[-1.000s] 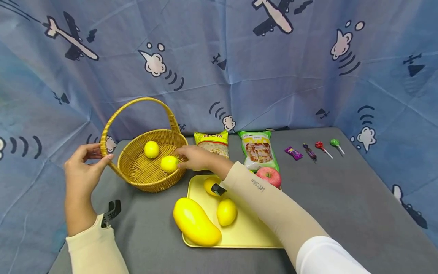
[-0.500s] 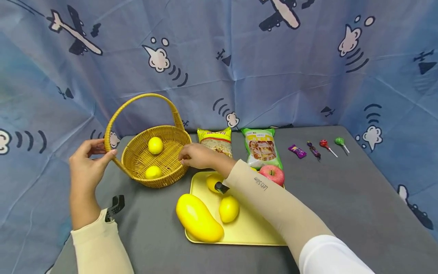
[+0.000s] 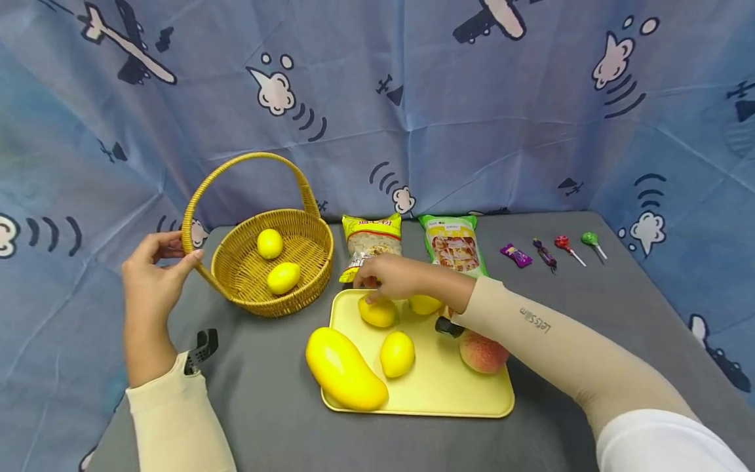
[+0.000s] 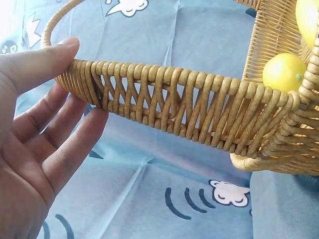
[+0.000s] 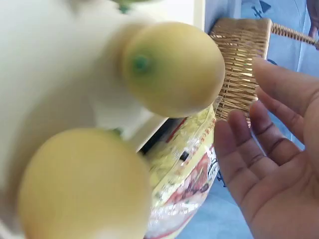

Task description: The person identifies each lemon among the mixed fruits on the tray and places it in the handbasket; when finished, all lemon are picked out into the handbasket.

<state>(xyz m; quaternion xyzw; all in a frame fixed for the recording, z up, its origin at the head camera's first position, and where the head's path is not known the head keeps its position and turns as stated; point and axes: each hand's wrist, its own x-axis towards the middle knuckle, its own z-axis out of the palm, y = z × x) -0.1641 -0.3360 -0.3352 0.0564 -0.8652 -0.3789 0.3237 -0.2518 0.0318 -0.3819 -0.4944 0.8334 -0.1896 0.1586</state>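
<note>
My left hand [image 3: 150,282] pinches the side of the arched handle of the woven basket [image 3: 274,308]; in the left wrist view thumb and fingers lie on either side of the handle [image 4: 164,94]. Two lemons, one at the back [image 3: 270,244] and one nearer the front [image 3: 284,278], lie inside. My right hand [image 3: 398,275] is over the back left of the yellow tray [image 3: 436,396], close to a lemon [image 3: 376,312]. The right wrist view shows its fingers loosely spread, apart from that lemon [image 5: 174,69]. Another lemon [image 3: 425,304] lies beside it, one [image 3: 397,354] in front.
A mango [image 3: 345,370] overlaps the tray's left edge, and a peach [image 3: 483,354] sits at its right, partly under my forearm. Behind are two food packets, yellow [image 3: 371,236] and green [image 3: 454,242]. Wrapped candy [image 3: 516,255] and lollipops [image 3: 566,246] lie back right.
My right hand let go of a lemon in the basket, and moved right to the tray. That lemon rolled left, then back right. My left hand keeps its hold on the handle.
</note>
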